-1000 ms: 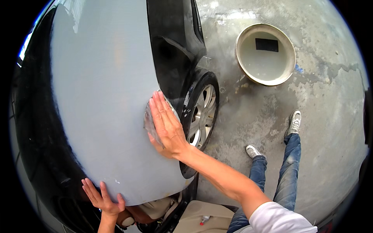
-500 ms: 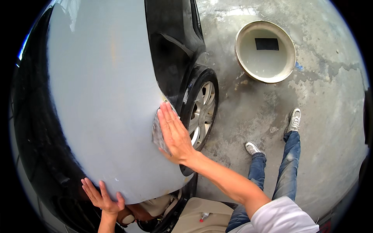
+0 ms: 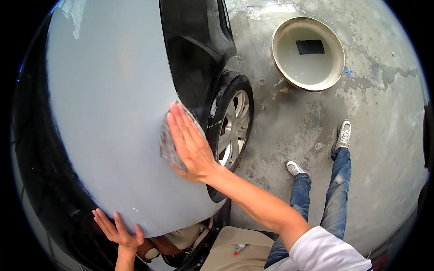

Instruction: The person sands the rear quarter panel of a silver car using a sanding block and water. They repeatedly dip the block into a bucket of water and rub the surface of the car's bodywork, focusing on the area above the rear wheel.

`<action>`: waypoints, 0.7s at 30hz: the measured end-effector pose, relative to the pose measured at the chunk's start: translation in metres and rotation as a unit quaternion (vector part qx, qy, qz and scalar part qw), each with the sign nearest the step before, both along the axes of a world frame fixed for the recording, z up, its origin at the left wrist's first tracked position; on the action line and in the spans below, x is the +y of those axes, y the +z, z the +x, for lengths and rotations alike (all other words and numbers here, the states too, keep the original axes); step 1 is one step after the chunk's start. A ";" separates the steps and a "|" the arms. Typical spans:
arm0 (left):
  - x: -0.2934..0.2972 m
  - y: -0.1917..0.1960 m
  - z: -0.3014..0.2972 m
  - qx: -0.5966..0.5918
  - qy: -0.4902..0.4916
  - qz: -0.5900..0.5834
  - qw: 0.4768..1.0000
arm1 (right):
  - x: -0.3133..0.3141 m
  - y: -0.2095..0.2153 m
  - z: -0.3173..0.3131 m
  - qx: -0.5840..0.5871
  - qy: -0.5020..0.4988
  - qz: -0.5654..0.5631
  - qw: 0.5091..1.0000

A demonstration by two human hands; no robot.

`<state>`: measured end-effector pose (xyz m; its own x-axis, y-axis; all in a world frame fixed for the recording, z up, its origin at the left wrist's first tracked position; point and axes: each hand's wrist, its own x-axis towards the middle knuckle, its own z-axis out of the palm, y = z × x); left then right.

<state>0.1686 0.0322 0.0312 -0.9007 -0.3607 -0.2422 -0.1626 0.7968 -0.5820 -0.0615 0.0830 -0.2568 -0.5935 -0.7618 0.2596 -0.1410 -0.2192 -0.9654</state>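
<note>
Grey sanding sheet (image 3: 166, 142) pinned flat under right hand (image 3: 190, 144) on matte grey car panel (image 3: 108, 126); left hand (image 3: 118, 229), fingers spread, braces panel's lower edge.

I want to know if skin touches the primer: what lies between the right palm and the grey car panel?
In the head view, a grey abrasive sheet lies between the right hand and the grey panel.

The right hand (image 3: 190, 147) is lying flat, palm down, fingers (image 3: 177, 127) extended and held close together, pointing up and slightly left. Its bare forearm is stretching from the lower right, elbow bent, white sleeve pushed up. The left hand (image 3: 116, 231) is pressing open, fingers spread, wrist coming up from the bottom edge.
</note>
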 end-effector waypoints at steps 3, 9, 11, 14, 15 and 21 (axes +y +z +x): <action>0.001 0.002 -0.003 -0.003 0.001 -0.004 1.000 | 0.031 -0.017 0.026 0.052 0.015 0.069 0.996; 0.001 0.001 -0.007 0.003 -0.002 0.014 1.000 | 0.014 -0.003 0.002 0.012 0.005 0.021 1.000; 0.000 0.002 -0.003 -0.001 -0.002 0.004 1.000 | 0.033 -0.023 0.016 0.021 0.030 0.026 0.999; 0.002 0.003 -0.001 -0.007 0.004 -0.003 1.000 | 0.039 -0.023 0.019 0.014 0.033 0.026 0.999; 0.002 0.003 0.000 -0.009 0.005 -0.005 1.000 | 0.035 -0.018 0.013 0.012 0.033 0.021 0.999; 0.000 0.003 -0.001 -0.006 0.000 -0.005 1.000 | 0.043 -0.032 0.020 0.032 0.040 0.022 0.998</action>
